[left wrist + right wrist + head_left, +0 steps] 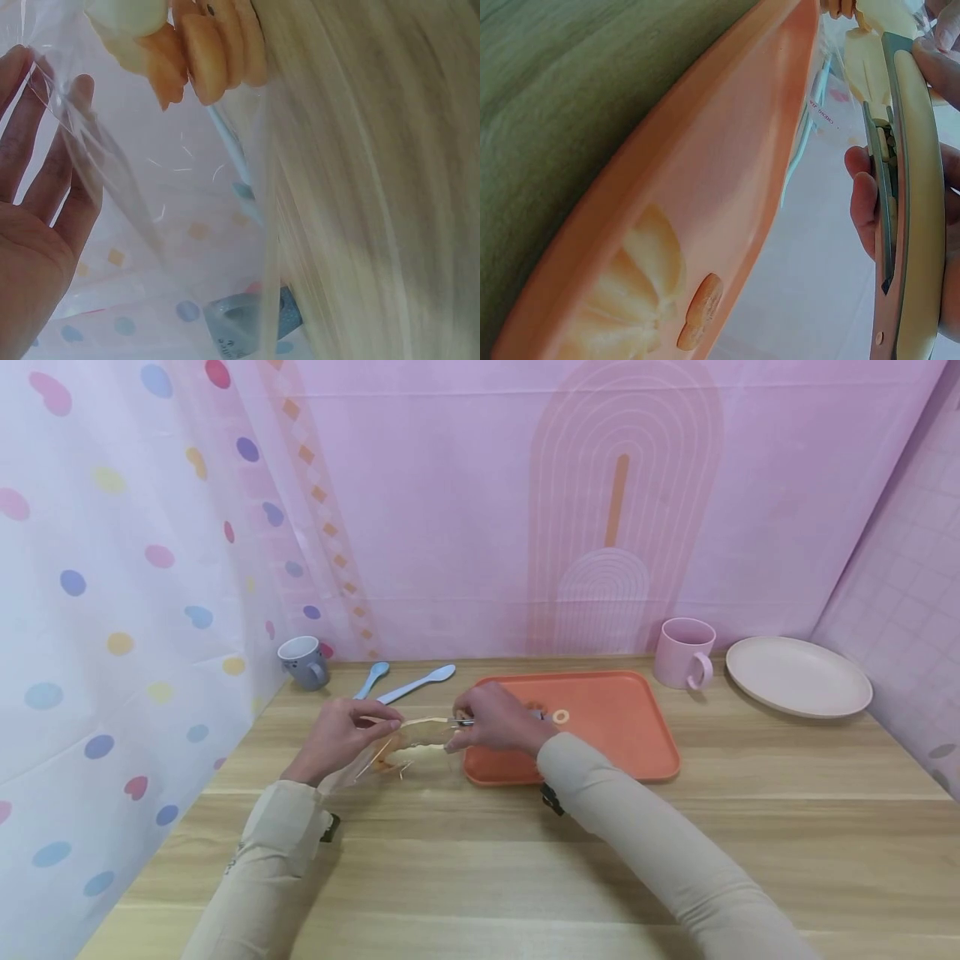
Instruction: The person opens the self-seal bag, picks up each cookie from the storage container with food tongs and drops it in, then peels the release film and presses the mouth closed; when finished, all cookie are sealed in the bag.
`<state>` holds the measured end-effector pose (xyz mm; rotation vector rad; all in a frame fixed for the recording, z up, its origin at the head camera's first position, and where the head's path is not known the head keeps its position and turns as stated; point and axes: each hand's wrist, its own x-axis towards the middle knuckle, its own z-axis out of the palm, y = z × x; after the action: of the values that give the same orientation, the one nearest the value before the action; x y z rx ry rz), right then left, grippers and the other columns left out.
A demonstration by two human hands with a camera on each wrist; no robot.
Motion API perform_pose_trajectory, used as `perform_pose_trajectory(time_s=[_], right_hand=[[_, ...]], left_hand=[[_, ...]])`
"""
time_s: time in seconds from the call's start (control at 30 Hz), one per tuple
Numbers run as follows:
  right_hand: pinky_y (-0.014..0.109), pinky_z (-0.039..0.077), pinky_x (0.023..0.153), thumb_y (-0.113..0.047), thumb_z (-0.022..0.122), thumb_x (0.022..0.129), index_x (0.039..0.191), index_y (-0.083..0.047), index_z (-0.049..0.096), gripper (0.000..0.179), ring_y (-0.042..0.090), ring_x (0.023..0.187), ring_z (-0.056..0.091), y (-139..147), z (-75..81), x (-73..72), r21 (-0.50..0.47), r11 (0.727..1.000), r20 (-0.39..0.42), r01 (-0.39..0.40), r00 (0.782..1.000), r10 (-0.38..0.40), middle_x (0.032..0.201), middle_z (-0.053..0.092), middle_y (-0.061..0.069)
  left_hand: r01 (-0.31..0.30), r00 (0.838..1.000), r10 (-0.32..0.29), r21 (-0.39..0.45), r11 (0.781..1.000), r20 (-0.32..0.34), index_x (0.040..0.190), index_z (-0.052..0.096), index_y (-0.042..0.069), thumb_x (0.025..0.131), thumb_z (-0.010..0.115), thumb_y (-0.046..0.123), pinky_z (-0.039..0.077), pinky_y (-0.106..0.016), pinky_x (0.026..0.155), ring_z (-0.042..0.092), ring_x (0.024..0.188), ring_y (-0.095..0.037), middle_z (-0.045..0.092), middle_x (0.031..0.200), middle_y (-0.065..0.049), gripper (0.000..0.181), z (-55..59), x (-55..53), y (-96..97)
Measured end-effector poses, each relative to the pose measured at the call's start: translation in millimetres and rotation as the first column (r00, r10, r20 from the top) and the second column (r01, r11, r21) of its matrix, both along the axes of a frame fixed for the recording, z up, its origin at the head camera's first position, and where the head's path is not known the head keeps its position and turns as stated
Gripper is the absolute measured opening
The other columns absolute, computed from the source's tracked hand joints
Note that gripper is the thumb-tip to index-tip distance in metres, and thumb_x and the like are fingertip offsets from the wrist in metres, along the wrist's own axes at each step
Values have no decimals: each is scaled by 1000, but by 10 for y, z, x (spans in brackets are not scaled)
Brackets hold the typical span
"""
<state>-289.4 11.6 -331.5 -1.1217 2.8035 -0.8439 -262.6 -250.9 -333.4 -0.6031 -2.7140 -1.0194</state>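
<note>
My left hand (345,737) pinches the edge of a clear plastic bag (172,180). Inside the bag lie several orange-brown snack pieces (206,64), bunched together. In my right hand (498,718) is a pair of tongs (922,217) with a cream outer side, grey-green edging and a pinkish end. The fingers (864,214) curl round the tongs from both sides. Two pale arms of the tongs spread apart toward the left hand and overlap the bag in the head view. Both hands are raised over the table, the right one at the tray's left edge.
An orange tray (615,735) holds a pale ring (561,716), a brown snack piece (700,311) and a pale ridged piece (630,292). Behind are a blue spoon (372,677), a longer light-blue utensil (416,685), a grey cup (303,662), a pink mug (681,653) and a cream plate (798,677).
</note>
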Motion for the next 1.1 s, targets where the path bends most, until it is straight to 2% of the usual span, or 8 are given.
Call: perform_pose_trajectory(time_s=[0.17,0.43,0.53,0.67,0.8,0.93,1.1], right_hand=[[22,22,55,-38,88,77,68,-13,53,43,8,60,27,-28,11,8,3,1000,-2,2,1000,-2,61,31,-7],[23,22,57,-37,88,77,67,-14,45,49,10,62,26,35,27,29,-4,1000,-21,-3,1000,3,63,27,-5],[24,25,59,-35,87,77,69,-14,50,43,10,64,29,130,37,43,-9,1000,-30,1,1000,-1,65,31,-5],[24,29,59,-33,86,79,76,-14,58,33,11,65,34,331,44,69,-31,999,25,26,999,-25,68,39,-4],[26,34,59,-34,86,79,80,-16,64,28,12,67,39,589,87,94,-28,998,58,61,997,-60,69,45,-4],[27,38,60,-36,87,78,82,-17,68,27,13,69,44,894,148,123,6,996,18,86,996,-86,71,53,-4],[28,38,61,-35,88,75,82,-14,67,31,14,69,44,1284,194,144,32,991,-73,129,989,-127,71,54,1]], left_hand=[[0,1000,0,8,1000,-17,98,79,5,90,76,13,59,-16,75,71,85,-2,79,96,-11,12,-17,1,-24],[-5,1000,5,16,1000,-20,97,80,6,89,76,12,58,-15,75,69,86,2,79,96,-11,11,-41,3,-69],[-12,1000,12,12,1000,-19,98,80,7,89,76,13,58,-15,75,70,87,-2,79,96,-11,11,-47,-5,-80],[-5,1000,6,19,1000,-22,98,80,6,90,76,13,58,-16,75,72,88,-10,79,96,-12,12,-53,-7,-78],[-4,1000,5,29,1000,-29,97,80,6,89,76,12,58,-16,75,70,86,-4,79,95,-12,10,-58,-6,-70],[1,1000,0,30,1000,-25,97,80,5,89,76,12,58,-15,74,66,83,5,79,94,-12,11,-72,-11,-73],[11,1000,-10,40,999,-25,97,80,6,89,76,12,58,-15,75,66,84,5,79,94,-12,11,-69,-20,-83]])
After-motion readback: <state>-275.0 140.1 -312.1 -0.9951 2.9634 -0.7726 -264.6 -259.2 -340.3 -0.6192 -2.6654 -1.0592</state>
